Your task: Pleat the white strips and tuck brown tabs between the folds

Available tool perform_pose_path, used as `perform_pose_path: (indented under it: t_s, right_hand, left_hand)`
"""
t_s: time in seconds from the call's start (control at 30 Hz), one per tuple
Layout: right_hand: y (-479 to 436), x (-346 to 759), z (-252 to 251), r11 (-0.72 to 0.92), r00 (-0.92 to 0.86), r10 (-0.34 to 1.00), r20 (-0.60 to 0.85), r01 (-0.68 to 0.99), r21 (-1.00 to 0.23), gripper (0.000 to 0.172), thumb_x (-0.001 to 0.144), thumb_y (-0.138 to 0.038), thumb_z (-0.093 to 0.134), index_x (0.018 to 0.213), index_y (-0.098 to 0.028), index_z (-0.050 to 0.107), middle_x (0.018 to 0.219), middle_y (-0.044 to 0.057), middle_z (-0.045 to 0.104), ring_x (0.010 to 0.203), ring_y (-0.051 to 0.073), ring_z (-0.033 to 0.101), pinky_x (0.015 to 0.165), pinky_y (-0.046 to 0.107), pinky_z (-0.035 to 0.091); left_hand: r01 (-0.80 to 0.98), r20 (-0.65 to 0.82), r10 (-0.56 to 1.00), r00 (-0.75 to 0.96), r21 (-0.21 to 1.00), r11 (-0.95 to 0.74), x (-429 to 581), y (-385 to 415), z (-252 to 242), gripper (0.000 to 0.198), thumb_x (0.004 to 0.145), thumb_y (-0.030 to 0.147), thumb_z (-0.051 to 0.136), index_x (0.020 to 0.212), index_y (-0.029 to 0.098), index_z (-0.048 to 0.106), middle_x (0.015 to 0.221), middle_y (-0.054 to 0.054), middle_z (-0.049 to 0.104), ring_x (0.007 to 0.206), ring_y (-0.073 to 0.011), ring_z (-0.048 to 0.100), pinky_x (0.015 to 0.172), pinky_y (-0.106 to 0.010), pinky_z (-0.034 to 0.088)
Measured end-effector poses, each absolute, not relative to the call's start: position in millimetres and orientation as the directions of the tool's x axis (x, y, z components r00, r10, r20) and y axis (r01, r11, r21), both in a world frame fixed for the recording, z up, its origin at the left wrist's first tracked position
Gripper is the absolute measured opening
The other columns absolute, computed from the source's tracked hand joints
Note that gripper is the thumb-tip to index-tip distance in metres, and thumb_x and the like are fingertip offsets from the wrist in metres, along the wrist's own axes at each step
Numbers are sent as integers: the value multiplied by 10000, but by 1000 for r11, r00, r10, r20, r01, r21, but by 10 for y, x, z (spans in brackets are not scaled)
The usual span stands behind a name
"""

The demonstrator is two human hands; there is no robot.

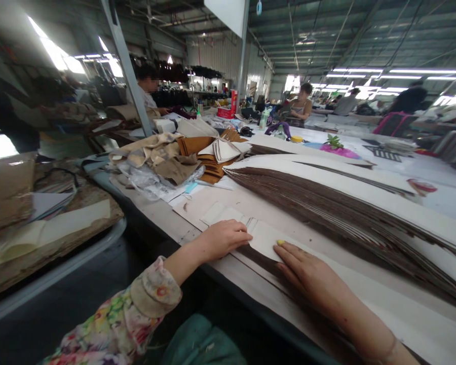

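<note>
A long white strip of sheet material (264, 239) with a dark brown underside lies along the near edge of the table. My left hand (224, 239) is closed over its left part, fingers bent and pressed together beside a small crease or seam; the thumb is hidden. Flat on the same strip, further right, rests my right hand (307, 268), fingers stretched out, with a yellow tip on one of them. Just beyond my hands is a thick stack of similar white-topped, brown-edged sheets (307, 195).
Brown and tan pieces (175, 159), clear plastic wrap (144, 182) and folded white pieces (220, 150) are heaped at the table's left. A metal post (131, 71) rises behind. Left is a worn board (83, 223) bearing papers. Other people work further back.
</note>
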State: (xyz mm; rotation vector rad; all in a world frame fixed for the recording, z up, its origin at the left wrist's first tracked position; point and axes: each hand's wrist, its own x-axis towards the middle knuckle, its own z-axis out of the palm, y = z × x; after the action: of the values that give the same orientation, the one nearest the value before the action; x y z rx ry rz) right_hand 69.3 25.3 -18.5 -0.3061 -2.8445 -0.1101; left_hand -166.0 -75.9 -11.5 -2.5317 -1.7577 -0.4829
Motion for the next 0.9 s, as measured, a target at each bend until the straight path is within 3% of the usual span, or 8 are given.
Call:
perform_pose_path:
  t_s: [0.1,0.17,0.33,0.43,0.5,0.6,0.9]
  right_hand:
    - [225,674,-191,972,-932,132,337,188,141,333,868,-217,377,1118,-71,543,1083,181,602,937,245,605,782,370,517]
    - [208,672,-198,966,-932,104,347,178,189,334,848,-154,374,1136,-67,520,1068,187,607,918,249,612,745,367,530]
    - [200,711,-252,941,-942,115,314,205,270,487,742,6,345,1208,-80,454,1149,175,565,972,233,589,765,342,524]
    - [215,739,-305,940,-939,116,323,209,271,491,741,12,328,1199,-97,470,1168,159,556,1028,222,558,796,332,514]
    - [226,748,-332,939,-939,112,326,207,274,484,745,10,321,1187,-98,483,1179,152,549,1053,223,540,816,338,505]
    - [240,762,-349,940,-944,107,313,199,278,487,744,7,323,1190,-103,487,1186,141,546,1063,225,532,823,341,503]
    - [307,959,-379,937,-939,87,333,191,292,507,746,10,312,1207,-118,477,1195,131,541,1061,212,536,816,337,508]
  left_hand:
    - [929,345,872,348,3,-371,-1632,-760,-150,230,895,208,373,1007,165,570,1059,-74,581,956,-199,506,839,-323,410]
    - [929,413,846,337,-3,-369,-1604,-744,-190,227,897,194,361,1007,159,556,1055,-67,589,963,-191,510,845,-320,411]
    - [929,518,839,168,200,-310,-1539,-704,-298,236,910,208,327,964,150,549,996,-67,611,938,-157,543,851,-289,432]
    - [881,464,877,124,356,-312,-1554,-734,-372,218,894,278,397,1017,158,531,1083,-74,587,1029,-156,520,916,-287,405]
    - [863,404,910,97,421,-279,-1580,-765,-414,332,846,340,492,1125,160,479,1170,-87,547,1095,-177,488,952,-310,381]
    - [864,333,942,42,462,-202,-1606,-796,-439,530,792,364,569,1242,155,383,1231,-108,505,1132,-207,463,971,-342,362]
    - [847,311,950,38,495,-196,-1604,-799,-435,531,788,423,558,1237,189,396,1245,-86,496,1145,-199,447,983,-338,340]
